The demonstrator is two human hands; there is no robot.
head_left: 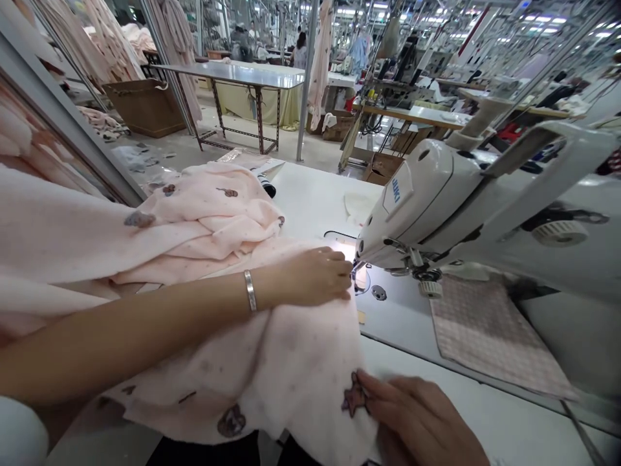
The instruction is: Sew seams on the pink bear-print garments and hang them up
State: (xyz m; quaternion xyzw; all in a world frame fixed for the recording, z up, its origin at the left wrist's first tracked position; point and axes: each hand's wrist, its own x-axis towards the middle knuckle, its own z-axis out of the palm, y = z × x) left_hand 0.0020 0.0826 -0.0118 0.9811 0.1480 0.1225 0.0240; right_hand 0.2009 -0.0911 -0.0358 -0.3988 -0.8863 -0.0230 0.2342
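A pale pink fleece garment (213,226) with small printed animals lies heaped across the white sewing table (310,194). My left hand (310,275), with a silver bangle at the wrist, lies flat on the fabric, fingers stretched toward the needle of a white industrial sewing machine (436,200). My right hand (417,421) rests at the near edge of the fabric, fingers extended and pressing its hem beside a printed figure (355,393).
A pink checked cloth (490,330) lies on the machine bed at right. Pink fabric hangs on a rack at left (29,142). Beyond stand a metal table (233,74), a brown bin (145,107), more workstations and distant people.
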